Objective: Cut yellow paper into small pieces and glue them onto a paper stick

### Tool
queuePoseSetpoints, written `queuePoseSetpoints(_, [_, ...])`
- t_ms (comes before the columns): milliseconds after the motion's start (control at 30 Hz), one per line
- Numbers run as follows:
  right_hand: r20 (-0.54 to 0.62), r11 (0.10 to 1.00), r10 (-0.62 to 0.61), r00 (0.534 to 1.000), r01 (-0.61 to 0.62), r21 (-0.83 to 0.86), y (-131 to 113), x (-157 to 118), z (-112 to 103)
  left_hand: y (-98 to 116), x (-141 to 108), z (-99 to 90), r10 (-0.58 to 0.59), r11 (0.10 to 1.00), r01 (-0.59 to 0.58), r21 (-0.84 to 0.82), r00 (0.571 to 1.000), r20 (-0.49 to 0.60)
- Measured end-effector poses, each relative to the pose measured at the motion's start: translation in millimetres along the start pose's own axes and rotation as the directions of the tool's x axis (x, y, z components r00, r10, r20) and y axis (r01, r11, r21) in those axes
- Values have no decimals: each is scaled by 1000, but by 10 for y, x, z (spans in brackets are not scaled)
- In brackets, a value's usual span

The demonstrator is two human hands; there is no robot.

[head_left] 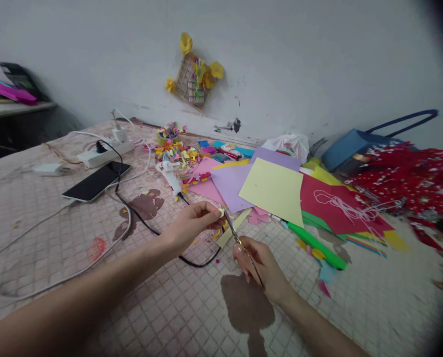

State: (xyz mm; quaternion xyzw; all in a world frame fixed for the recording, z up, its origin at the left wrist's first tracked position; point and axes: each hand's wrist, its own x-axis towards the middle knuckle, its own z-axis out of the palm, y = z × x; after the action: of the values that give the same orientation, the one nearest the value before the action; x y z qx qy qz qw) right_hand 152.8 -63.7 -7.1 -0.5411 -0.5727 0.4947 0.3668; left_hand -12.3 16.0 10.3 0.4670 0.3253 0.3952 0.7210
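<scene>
My left hand (192,223) pinches a small pale yellow piece of paper (221,213) between thumb and fingertips. In my right hand (256,260) is a pair of scissors (237,235), its blades pointing up and left to the edge of that piece. Whether the blades touch the paper is too small to tell. Just beyond the hands lies a narrow pale yellow paper strip (231,234). A stack of coloured sheets, topped by a pale yellow sheet (271,191), spreads behind my right hand. Near my left hand rests a white glue gun (169,177) with a black cord.
A phone (98,181) and a power strip (105,153) with loose cables lie at left. Paper scraps (184,154) heap at the back. White string (350,206) tops red paper at right, near red tinsel-like material (411,176) and a blue bag (350,148).
</scene>
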Motion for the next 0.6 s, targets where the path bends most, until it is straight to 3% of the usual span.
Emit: queuePoseSetpoints(600, [-5,1000,-13,1000,13,-20,-23,-33,-5,0,-4,6,0,1000,0,9,1000,3])
